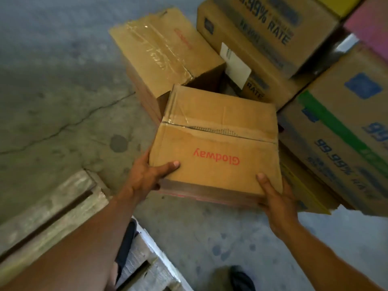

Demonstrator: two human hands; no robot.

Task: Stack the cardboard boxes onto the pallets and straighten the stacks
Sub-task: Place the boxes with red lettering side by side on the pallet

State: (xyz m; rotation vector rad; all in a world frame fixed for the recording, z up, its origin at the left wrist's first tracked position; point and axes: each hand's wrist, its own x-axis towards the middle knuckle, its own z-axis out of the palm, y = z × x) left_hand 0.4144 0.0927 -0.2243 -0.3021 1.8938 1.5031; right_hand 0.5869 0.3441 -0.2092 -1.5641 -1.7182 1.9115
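Both arms reach forward and down from the bottom of the view, forearms bare. The left grip (147, 173) holds the near left corner of the Glodway box (216, 143), thumb flat on the top face and the other fingers wrapped down the left side. The right grip (277, 198) cups the near right corner, thumb lying on top along the edge and the palm under the lower edge. So both grips are closed on this one box, which sits between them, tilted slightly. I cannot tell whether its underside rests on anything.

The box's top flaps are closed. The seam across the middle carries clear tape that is partly split, showing a thin dark gap, and its contents are hidden. The red lettering reads upside down from where I look.

Just behind it to the left stands a taped box (163, 45), sealed with wrinkled clear tape. To the right and behind are blue-printed boxes (346, 133), stacked, one of them carrying a white label (235, 64). Everything sits over a stained, cracked concrete floor (52, 80). A wooden pallet (52, 198) lies at lower left, beside my left forearm, well apart from the held box.
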